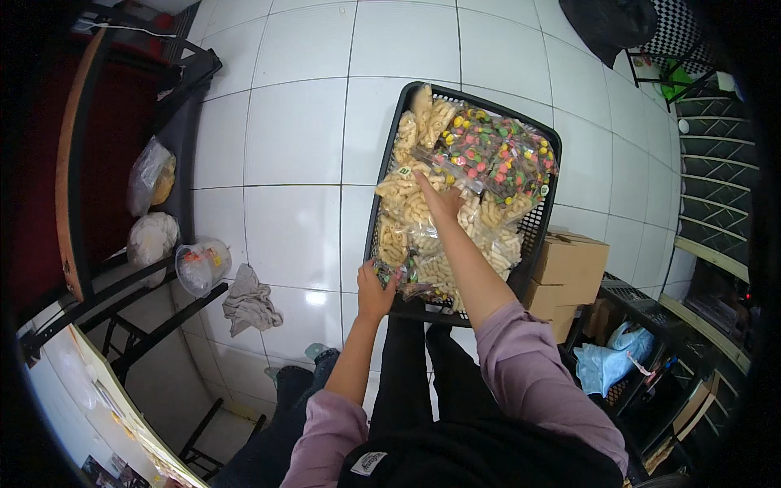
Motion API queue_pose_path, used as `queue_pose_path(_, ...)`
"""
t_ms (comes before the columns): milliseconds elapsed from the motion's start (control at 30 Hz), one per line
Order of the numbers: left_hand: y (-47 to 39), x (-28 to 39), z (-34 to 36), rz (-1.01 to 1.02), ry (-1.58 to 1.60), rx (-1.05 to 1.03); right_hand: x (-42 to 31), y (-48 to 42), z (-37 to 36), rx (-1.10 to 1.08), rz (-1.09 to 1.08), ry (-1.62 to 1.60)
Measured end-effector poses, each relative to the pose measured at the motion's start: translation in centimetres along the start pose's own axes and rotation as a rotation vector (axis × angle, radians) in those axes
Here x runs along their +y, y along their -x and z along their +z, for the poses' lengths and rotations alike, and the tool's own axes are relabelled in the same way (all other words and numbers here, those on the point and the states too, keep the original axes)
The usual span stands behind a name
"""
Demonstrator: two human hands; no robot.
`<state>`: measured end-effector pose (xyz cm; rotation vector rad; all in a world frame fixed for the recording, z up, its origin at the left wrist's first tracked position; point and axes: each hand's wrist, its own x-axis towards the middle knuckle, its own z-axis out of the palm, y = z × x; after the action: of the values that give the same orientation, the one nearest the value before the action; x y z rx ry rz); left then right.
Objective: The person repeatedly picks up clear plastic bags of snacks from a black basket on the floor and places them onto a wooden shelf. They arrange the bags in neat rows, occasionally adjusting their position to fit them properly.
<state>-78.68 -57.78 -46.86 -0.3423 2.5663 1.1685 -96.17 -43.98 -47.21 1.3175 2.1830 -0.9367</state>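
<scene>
A black plastic basket (541, 235) full of clear plastic bags of snacks lies before me. Bags of colourful button-like pieces (488, 152) fill its upper right part, and bags of pale curled snacks (409, 195) fill much of the rest. My left hand (375, 290) is at the basket's lower left corner, its fingers on a small bag with coloured pieces (385, 271). My right hand (443, 198) reaches over the middle of the basket, among the pale snack bags; its fingers are partly hidden, so its hold cannot be told.
Cardboard boxes (573, 268) stand right of the basket. A grey cloth (250, 300) lies on the tiled floor at left, near a clear plastic tub (203, 266). Another person's legs (293, 390) are beside mine. A black rack (616, 360) holds a blue plastic bag (613, 360).
</scene>
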Motion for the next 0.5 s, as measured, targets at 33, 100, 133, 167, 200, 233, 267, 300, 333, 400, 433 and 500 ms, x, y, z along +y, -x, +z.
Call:
queue_pose_path(33,-1.3,-0.5,0.3,0.029,0.010,-0.002,-0.8,0.0,0.4,0.018,0.075,0.034)
queue_pose_path(100,-3.7,-1.0,1.3,0.071,0.014,-0.025,-1.3,-0.5,1.0,0.006,0.031,0.051)
queue_pose_path(133,-4.8,-1.1,1.9,0.084,0.008,-0.045,-1.4,-0.3,1.5,0.005,0.002,0.048)
queue_pose_path(167,-5.4,-1.1,2.4,0.097,0.001,-0.066,-1.2,-0.2,1.8,0.005,-0.027,0.044)
queue_pose_path(200,-5.6,-0.7,3.0,0.066,-0.028,-0.057,-0.5,-0.6,2.3,0.057,-0.086,-0.022)
queue_pose_path(233,-5.7,0.0,3.4,0.033,-0.060,-0.046,0.3,-1.0,2.6,0.051,-0.139,-0.056)
queue_pose_path(267,-5.8,0.5,3.7,0.000,-0.092,-0.035,1.2,-1.4,2.6,0.046,-0.192,-0.091)
queue_pose_path(300,-5.9,0.6,4.0,-0.035,-0.103,-0.058,1.9,-1.5,2.3,0.040,-0.248,-0.125)
queue_pose_path(333,-6.1,0.5,4.2,-0.076,-0.115,-0.076,2.5,-1.3,1.4,-0.055,-0.262,-0.245)
queue_pose_path(400,-6.1,0.6,4.3,-0.117,-0.131,-0.094,3.6,-0.4,-0.4,-0.081,-0.254,-0.452)
queue_pose_path(433,-6.0,1.0,4.0,-0.117,-0.139,-0.094,4.4,-0.2,-1.3,-0.091,-0.246,-0.557)
queue_pose_path(500,-5.6,1.2,3.6,-0.112,-0.142,-0.137,8.2,-2.2,-1.5,-0.022,-0.299,-0.704)
